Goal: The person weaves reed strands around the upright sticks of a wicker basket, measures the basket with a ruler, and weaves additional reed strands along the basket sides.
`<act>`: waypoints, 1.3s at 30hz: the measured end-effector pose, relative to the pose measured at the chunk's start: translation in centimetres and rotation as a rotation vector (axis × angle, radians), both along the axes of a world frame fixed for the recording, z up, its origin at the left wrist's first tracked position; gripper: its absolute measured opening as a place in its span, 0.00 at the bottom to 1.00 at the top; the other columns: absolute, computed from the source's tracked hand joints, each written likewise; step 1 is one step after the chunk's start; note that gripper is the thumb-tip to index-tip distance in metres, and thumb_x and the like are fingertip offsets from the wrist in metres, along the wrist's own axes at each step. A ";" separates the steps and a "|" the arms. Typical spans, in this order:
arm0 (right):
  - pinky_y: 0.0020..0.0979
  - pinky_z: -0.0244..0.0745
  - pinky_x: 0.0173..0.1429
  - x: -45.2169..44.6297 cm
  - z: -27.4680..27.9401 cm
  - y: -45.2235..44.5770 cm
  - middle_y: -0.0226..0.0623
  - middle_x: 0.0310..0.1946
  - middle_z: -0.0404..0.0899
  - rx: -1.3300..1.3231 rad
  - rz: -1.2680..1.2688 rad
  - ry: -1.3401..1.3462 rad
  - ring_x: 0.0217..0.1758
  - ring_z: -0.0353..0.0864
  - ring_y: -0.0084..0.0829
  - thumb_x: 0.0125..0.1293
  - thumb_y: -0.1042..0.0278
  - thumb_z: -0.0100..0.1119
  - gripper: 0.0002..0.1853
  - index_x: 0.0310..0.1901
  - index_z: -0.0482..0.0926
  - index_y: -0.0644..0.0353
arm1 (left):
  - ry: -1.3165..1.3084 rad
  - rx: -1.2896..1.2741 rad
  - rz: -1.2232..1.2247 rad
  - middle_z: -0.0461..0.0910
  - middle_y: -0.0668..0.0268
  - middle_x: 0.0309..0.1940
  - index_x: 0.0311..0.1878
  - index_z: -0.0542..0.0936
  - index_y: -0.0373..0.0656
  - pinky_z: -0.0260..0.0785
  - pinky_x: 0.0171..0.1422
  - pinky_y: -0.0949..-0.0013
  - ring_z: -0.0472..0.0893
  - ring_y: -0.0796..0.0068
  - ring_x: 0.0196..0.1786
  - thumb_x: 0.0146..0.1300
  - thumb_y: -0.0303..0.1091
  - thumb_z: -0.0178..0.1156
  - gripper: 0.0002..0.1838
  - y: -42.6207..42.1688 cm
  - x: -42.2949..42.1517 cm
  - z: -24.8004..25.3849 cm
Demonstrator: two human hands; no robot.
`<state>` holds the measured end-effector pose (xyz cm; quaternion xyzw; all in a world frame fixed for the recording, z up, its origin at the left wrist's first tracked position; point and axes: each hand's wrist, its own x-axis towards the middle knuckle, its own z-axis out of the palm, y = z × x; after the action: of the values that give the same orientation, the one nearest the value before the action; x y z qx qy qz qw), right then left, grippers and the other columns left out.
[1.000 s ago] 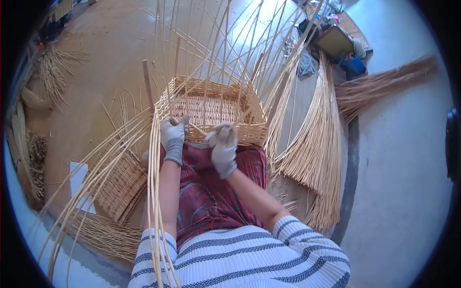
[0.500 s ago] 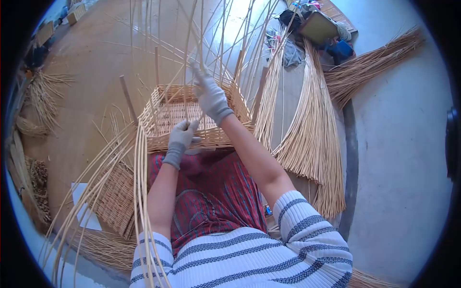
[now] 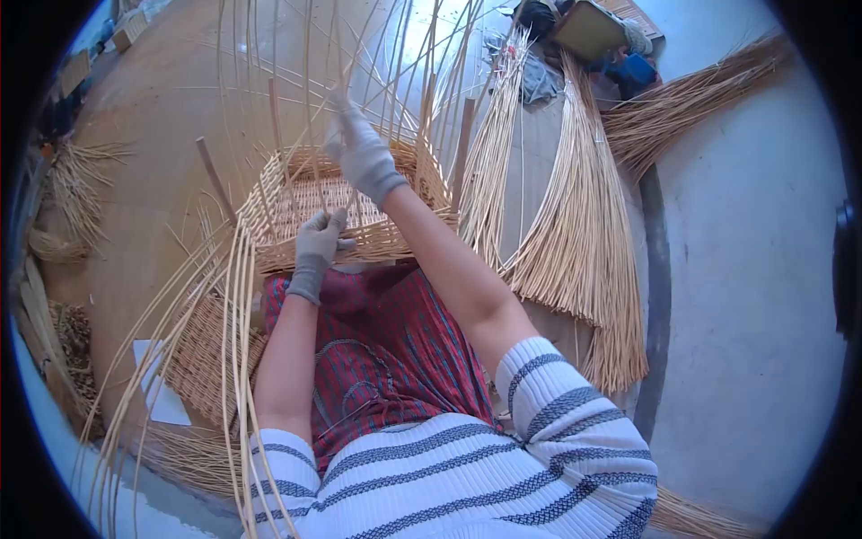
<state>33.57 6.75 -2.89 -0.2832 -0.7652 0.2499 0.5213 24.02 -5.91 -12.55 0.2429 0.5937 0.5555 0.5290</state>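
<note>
Over tan flooring [image 3: 148,207], the blurred right hand [image 3: 362,151] is open; the left hand [image 3: 318,241] grips a part-hidden basket [image 3: 386,242].

So over on the right, a couple of fat pale straw-like bundles [image 3: 584,225] are lying on the floor, and a browner bundle [image 3: 691,103] is sticking out past them. A blue container [image 3: 637,69] is sitting near the top, next to an olive-yellow panel [image 3: 588,31], with some grey cloth [image 3: 539,81] lying close by. Off to the left, a white sheet [image 3: 162,388] is lying just beside a woven brown piece [image 3: 208,359].
</note>
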 end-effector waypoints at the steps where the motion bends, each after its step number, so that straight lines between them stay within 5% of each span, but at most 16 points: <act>1: 0.37 0.80 0.52 1.0 0.1 -0.5 0.38 0.45 0.79 -0.169 0.102 0.278 0.47 0.82 0.32 0.68 0.81 0.50 0.33 0.74 0.57 0.52 | -0.025 0.002 -0.026 0.78 0.69 0.27 0.35 0.79 0.38 0.78 0.25 0.73 0.80 0.79 0.24 0.68 0.39 0.65 0.13 0.3 -0.4 -0.1; 2: 0.39 0.80 0.50 4.0 0.3 -3.7 0.35 0.37 0.80 -0.547 0.193 0.614 0.41 0.83 0.32 0.69 0.81 0.49 0.30 0.72 0.60 0.52 | 0.012 0.016 -0.015 0.79 0.69 0.26 0.33 0.79 0.39 0.79 0.26 0.73 0.80 0.78 0.23 0.65 0.37 0.68 0.12 0.2 -0.3 -0.5; 4: 0.41 0.80 0.45 9.0 -9.9 -7.4 0.31 0.25 0.73 -0.347 -0.010 0.717 0.28 0.76 0.29 0.74 0.74 0.50 0.16 0.61 0.67 0.55 | 0.062 0.049 -0.038 0.79 0.69 0.26 0.34 0.79 0.40 0.79 0.26 0.73 0.80 0.78 0.24 0.65 0.35 0.68 0.10 0.1 -0.4 -0.6; 7: 0.39 0.79 0.39 10.1 -9.6 -9.0 0.29 0.20 0.68 -0.466 0.130 0.888 0.22 0.70 0.25 0.77 0.64 0.50 0.07 0.50 0.67 0.56 | -0.001 0.104 -0.092 0.80 0.66 0.25 0.38 0.79 0.42 0.78 0.30 0.68 0.82 0.74 0.30 0.58 0.41 0.74 0.16 -0.5 -0.2 3.5; 9: 0.38 0.78 0.37 9.6 -7.7 -9.5 0.29 0.19 0.66 -0.610 -0.025 0.892 0.21 0.66 0.24 0.78 0.55 0.47 0.13 0.47 0.67 0.57 | 0.855 -0.034 -0.145 0.80 0.68 0.28 0.40 0.78 0.41 0.75 0.37 0.68 0.82 0.76 0.38 0.55 0.45 0.76 0.22 0.7 -0.1 6.8; 14: 0.29 0.75 0.37 11.9 -6.5 -9.0 0.30 0.28 0.75 -0.791 -0.007 0.572 0.31 0.80 0.26 0.77 0.59 0.51 0.09 0.46 0.71 0.55 | 0.985 -0.243 -0.086 0.81 0.67 0.32 0.47 0.77 0.40 0.74 0.43 0.64 0.81 0.72 0.35 0.58 0.47 0.73 0.24 0.0 1.1 6.9; 17: 0.25 0.75 0.37 17.4 -4.5 -8.9 0.32 0.33 0.79 -0.784 -0.295 0.516 0.37 0.83 0.24 0.75 0.64 0.54 0.06 0.45 0.72 0.55 | 0.488 0.220 0.291 0.84 0.56 0.39 0.51 0.79 0.43 0.75 0.44 0.62 0.85 0.66 0.39 0.61 0.45 0.69 0.21 0.5 1.6 6.4; 19: 0.26 0.77 0.40 18.0 -4.5 -10.4 0.34 0.37 0.80 -0.822 -0.295 0.588 0.39 0.83 0.23 0.75 0.65 0.55 0.05 0.46 0.72 0.55 | 0.764 0.512 -0.044 0.84 0.54 0.42 0.55 0.78 0.43 0.76 0.45 0.62 0.86 0.66 0.39 0.66 0.36 0.63 0.16 1.0 4.3 4.8; 20: 0.27 0.78 0.43 17.9 -4.5 -11.0 0.35 0.41 0.81 -0.870 -0.269 0.655 0.42 0.83 0.22 0.74 0.67 0.56 0.05 0.46 0.73 0.56 | 0.568 0.204 -0.247 0.84 0.54 0.42 0.53 0.78 0.43 0.75 0.46 0.62 0.86 0.64 0.39 0.66 0.36 0.63 0.15 1.0 5.9 4.6; 21: 0.27 0.78 0.43 17.5 -4.3 -9.8 0.35 0.41 0.81 -0.855 -0.257 0.658 0.42 0.83 0.22 0.74 0.67 0.56 0.05 0.46 0.73 0.56 | 0.375 -0.082 -0.429 0.84 0.53 0.42 0.52 0.78 0.42 0.75 0.47 0.62 0.86 0.62 0.40 0.66 0.37 0.62 0.14 2.0 6.7 5.3; 26: 0.33 0.75 0.61 8.8 1.8 -0.5 0.49 0.55 0.78 0.007 -0.348 -0.226 0.60 0.78 0.44 0.66 0.77 0.57 0.15 0.54 0.73 0.57 | 0.653 0.040 -0.253 0.84 0.54 0.36 0.42 0.81 0.42 0.74 0.45 0.60 0.85 0.57 0.38 0.68 0.45 0.61 0.14 2.8 8.4 -0.1; 29: 0.32 0.76 0.60 10.1 0.4 1.7 0.49 0.52 0.78 0.078 -0.294 -0.227 0.60 0.77 0.48 0.66 0.78 0.55 0.16 0.55 0.73 0.57 | 0.749 -0.089 -0.194 0.84 0.56 0.30 0.36 0.82 0.42 0.73 0.43 0.59 0.84 0.59 0.34 0.66 0.52 0.63 0.20 4.6 7.4 0.5; 33: 0.33 0.79 0.54 19.0 -7.1 -9.9 0.45 0.53 0.78 -0.642 -0.390 0.517 0.56 0.81 0.46 0.67 0.71 0.58 0.17 0.56 0.72 0.56 | 0.585 -0.025 -0.242 0.82 0.60 0.26 0.35 0.81 0.41 0.73 0.40 0.63 0.81 0.69 0.29 0.62 0.50 0.66 0.19 3.4 8.5 0.6; 35: 0.34 0.79 0.54 18.8 -6.5 -11.8 0.44 0.56 0.78 -1.049 -0.488 0.492 0.57 0.81 0.45 0.66 0.68 0.61 0.19 0.58 0.72 0.56 | 0.679 0.001 -0.205 0.83 0.63 0.26 0.34 0.81 0.41 0.73 0.39 0.64 0.81 0.71 0.29 0.62 0.47 0.67 0.17 2.9 9.1 1.5; 37: 0.37 0.77 0.60 15.5 -5.1 -13.6 0.43 0.63 0.74 -0.396 -0.290 -0.254 0.62 0.77 0.46 0.63 0.64 0.65 0.28 0.65 0.69 0.55 | 0.596 0.009 -0.244 0.85 0.62 0.31 0.38 0.82 0.41 0.73 0.40 0.65 0.81 0.72 0.30 0.62 0.42 0.68 0.13 1.6 10.0 2.2; 39: 0.43 0.70 0.67 15.0 -6.2 -10.5 0.44 0.69 0.68 -0.256 -0.357 -0.553 0.67 0.73 0.48 0.58 0.65 0.68 0.39 0.72 0.63 0.48 | 0.217 0.244 -0.054 0.85 0.61 0.39 0.48 0.82 0.42 0.75 0.42 0.67 0.81 0.74 0.31 0.62 0.35 0.68 0.13 -0.4 9.2 3.2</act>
<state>48.54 -3.78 -9.10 -0.5325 -0.7783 0.1624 0.2904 33.18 -6.26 -9.30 0.3799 0.5689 0.5794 0.4431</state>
